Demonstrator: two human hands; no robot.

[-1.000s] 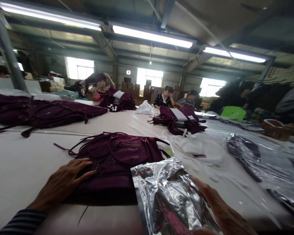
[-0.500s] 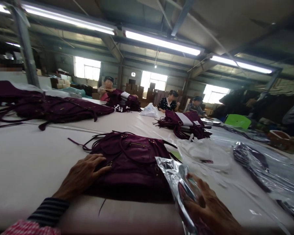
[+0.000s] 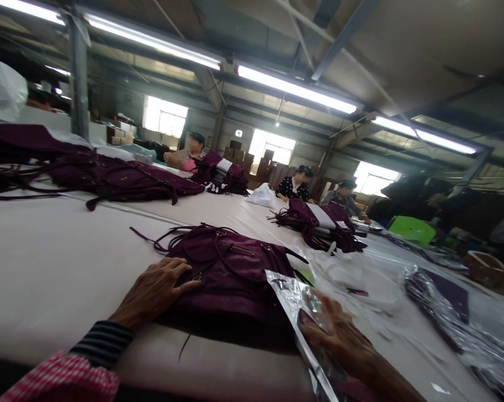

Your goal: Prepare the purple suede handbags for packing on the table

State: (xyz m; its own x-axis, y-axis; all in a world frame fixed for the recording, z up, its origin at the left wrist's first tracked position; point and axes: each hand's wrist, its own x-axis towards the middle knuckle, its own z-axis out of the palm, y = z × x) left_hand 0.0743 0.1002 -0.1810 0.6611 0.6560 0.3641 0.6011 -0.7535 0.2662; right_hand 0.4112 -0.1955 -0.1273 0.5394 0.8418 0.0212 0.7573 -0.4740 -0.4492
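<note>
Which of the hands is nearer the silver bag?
Right. The right hand is on the silver bag, holding it; the left hand is apart from it, across to the left, resting on the near purple handbag.

The left hand point(image 3: 160, 290) lies palm down, the right hand point(image 3: 339, 330) curled

Silvery packet point(image 3: 291, 296) cut off below, purple bag point(image 3: 237, 282) partly covered
</note>
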